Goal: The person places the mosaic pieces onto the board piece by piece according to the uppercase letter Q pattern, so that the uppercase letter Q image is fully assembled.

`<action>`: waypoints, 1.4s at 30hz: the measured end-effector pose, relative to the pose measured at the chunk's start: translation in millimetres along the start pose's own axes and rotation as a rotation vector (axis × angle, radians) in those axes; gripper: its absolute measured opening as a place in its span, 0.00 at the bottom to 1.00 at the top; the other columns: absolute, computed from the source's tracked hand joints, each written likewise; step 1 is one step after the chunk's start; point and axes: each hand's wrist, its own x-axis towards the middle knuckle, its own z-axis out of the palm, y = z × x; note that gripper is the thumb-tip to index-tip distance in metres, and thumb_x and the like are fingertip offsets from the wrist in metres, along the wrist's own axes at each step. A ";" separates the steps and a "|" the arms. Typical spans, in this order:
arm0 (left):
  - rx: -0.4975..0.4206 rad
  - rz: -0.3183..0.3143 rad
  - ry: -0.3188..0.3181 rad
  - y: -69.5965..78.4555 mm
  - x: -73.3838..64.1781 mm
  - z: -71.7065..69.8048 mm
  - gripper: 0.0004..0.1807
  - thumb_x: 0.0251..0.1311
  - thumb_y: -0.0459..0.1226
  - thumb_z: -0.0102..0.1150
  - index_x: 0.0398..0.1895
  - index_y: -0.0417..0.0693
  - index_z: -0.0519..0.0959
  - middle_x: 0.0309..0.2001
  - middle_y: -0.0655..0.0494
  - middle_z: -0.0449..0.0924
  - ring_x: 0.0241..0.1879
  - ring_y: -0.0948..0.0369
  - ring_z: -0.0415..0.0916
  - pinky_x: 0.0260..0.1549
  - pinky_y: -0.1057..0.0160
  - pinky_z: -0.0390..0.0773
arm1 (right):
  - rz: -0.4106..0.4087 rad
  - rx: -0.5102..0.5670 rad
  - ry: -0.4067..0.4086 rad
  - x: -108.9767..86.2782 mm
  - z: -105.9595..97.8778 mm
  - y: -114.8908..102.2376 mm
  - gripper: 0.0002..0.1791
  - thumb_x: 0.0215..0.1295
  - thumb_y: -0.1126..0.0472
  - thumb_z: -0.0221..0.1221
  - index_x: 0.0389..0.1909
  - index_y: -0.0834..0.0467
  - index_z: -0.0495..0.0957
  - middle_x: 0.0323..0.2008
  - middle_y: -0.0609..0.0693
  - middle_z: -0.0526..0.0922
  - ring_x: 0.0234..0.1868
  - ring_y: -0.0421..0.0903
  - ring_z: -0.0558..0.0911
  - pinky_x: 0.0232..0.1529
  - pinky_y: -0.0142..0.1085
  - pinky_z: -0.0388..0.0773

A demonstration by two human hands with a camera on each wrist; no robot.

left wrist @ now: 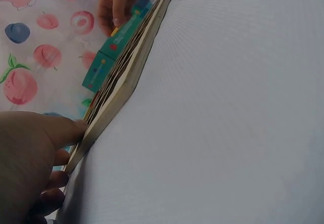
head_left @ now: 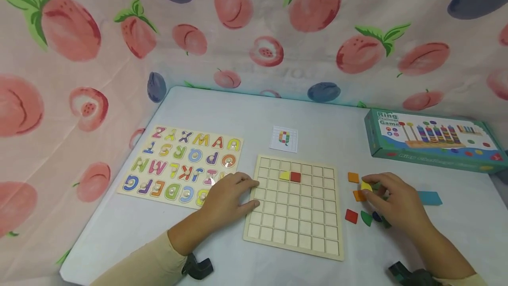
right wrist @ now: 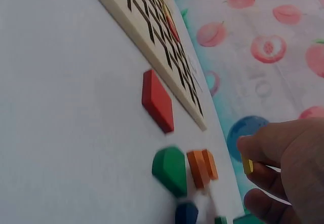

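A pale wooden grid board point(head_left: 291, 237) lies on the table, with a yellow piece point(head_left: 284, 175) and a red square point(head_left: 295, 177) side by side in its second row. My left hand point(head_left: 228, 195) touches the board's left edge with thumb and fingertips, thumb and index finger stretched out. To the right of the board, my right hand point(head_left: 397, 200) pinches a small yellow piece point(right wrist: 247, 165) between thumb and fingers. Below and beside it lie orange squares point(head_left: 353, 177), a red square point(right wrist: 158, 102), a green rounded piece point(right wrist: 170, 169) and a dark blue piece point(right wrist: 187, 212).
Left of the board lies a wooden letter puzzle point(head_left: 166, 167), partly behind my left hand. A pattern card point(head_left: 284, 139) sits beyond the board. At the back right is a green game box point(head_left: 432, 140). A blue strip point(head_left: 430, 198) shows past my right hand.
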 end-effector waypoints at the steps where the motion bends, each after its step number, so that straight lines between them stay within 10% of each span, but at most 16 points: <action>1: -0.001 0.001 0.000 -0.1 0.2 -0.2 0.27 0.62 0.54 0.76 0.62 0.58 0.86 0.55 0.61 0.83 0.52 0.61 0.79 0.48 0.59 0.81 | -0.019 0.007 0.004 1.9 1.4 -2.3 0.17 0.63 0.62 0.75 0.53 0.57 0.86 0.45 0.51 0.84 0.37 0.46 0.75 0.26 0.30 0.75; 12: -0.006 0.021 0.023 -1.3 0.6 -0.6 0.27 0.61 0.54 0.76 0.61 0.58 0.87 0.55 0.61 0.83 0.52 0.60 0.79 0.48 0.58 0.81 | -0.158 0.054 -0.017 19.2 24.7 -31.1 0.17 0.62 0.65 0.74 0.52 0.55 0.87 0.42 0.45 0.83 0.33 0.41 0.73 0.29 0.33 0.72; 42: 0.003 0.013 0.002 -1.8 0.0 0.7 0.27 0.63 0.54 0.75 0.62 0.58 0.86 0.56 0.63 0.83 0.52 0.62 0.78 0.48 0.59 0.81 | -0.149 0.124 -0.144 47.4 74.1 -75.7 0.15 0.65 0.60 0.75 0.52 0.52 0.89 0.47 0.46 0.87 0.34 0.43 0.75 0.35 0.38 0.72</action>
